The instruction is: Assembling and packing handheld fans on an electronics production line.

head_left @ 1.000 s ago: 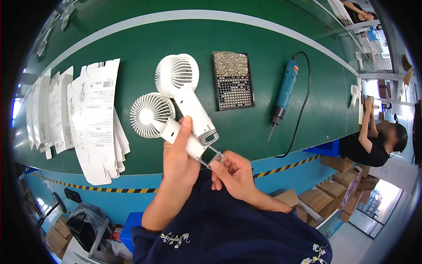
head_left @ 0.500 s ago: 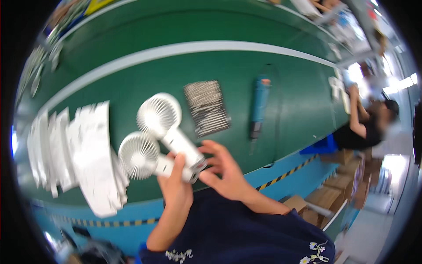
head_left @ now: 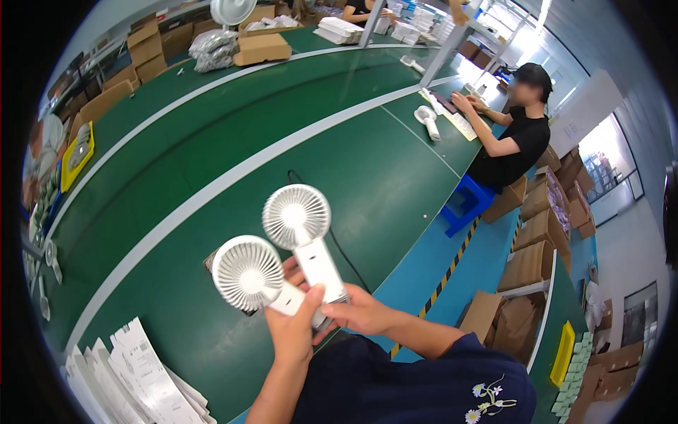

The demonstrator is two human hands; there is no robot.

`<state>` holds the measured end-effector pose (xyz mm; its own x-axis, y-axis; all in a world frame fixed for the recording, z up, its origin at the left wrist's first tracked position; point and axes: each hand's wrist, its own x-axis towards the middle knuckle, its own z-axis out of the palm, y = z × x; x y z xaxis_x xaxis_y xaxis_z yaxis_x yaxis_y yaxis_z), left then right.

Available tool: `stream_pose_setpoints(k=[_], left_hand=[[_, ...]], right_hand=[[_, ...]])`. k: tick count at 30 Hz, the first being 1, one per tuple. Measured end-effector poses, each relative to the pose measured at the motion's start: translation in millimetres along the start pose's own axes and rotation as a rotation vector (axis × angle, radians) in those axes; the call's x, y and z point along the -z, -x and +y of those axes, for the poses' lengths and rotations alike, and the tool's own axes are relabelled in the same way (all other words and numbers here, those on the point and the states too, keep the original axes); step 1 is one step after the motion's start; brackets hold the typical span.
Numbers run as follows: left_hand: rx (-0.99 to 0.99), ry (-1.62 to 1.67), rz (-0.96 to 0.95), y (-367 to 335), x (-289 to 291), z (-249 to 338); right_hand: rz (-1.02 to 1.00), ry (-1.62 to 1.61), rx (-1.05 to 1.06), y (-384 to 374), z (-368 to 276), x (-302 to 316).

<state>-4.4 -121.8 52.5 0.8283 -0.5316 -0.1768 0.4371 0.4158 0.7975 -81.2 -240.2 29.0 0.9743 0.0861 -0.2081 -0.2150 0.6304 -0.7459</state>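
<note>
Two white handheld fans are held up over the green table. My left hand (head_left: 291, 332) grips the handle of the left fan (head_left: 247, 274), thumb across its front. My right hand (head_left: 361, 311) is closed around the lower end of the right fan's handle, and that right fan (head_left: 296, 218) stands nearly upright. The two handles meet at their bases, where my hands touch. Fingertips show between the handles, but whose they are is unclear. Behind the left fan, only a corner of a dark block of small metal pieces (head_left: 210, 261) peeks out.
A stack of flat white cartons (head_left: 145, 371) lies at the near left. A black cable (head_left: 346, 256) runs behind the right fan. A grey strip (head_left: 205, 196) crosses the table (head_left: 212, 350). To the right, a co-worker (head_left: 519, 127) sits by another white fan (head_left: 428, 121).
My view has swung toward the right, bringing the co-worker nearer the middle. My right hand, earlier loosely beside the fan bases, now grips the right fan. Both fans are tilted more upright.
</note>
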Motion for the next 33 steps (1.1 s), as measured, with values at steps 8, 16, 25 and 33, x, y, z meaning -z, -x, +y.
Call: stream_pose_setpoints(k=[8, 16, 25, 33], left_hand=[[0.323, -0.032, -0.311, -110.6, -80.7, -62.8], [0.496, -0.085, -0.325, -228.2, -116.4, -138.8], [0.807, -0.377, -0.415, -246.1, -129.0, -142.8], [0.092, -0.529, -0.555, -114.5, -89.4, -26.9]], right_hand=[[0.363, 0.128, 0.302, 6.3, -75.5, 72.8], [0.455, -0.156, 0.208, -34.2, -113.9, 193.8], [1.061, 1.004, -0.077, -7.3, -133.4, 215.2], [1.181, 1.828, 0.308, -38.0, -106.0, 194.4]])
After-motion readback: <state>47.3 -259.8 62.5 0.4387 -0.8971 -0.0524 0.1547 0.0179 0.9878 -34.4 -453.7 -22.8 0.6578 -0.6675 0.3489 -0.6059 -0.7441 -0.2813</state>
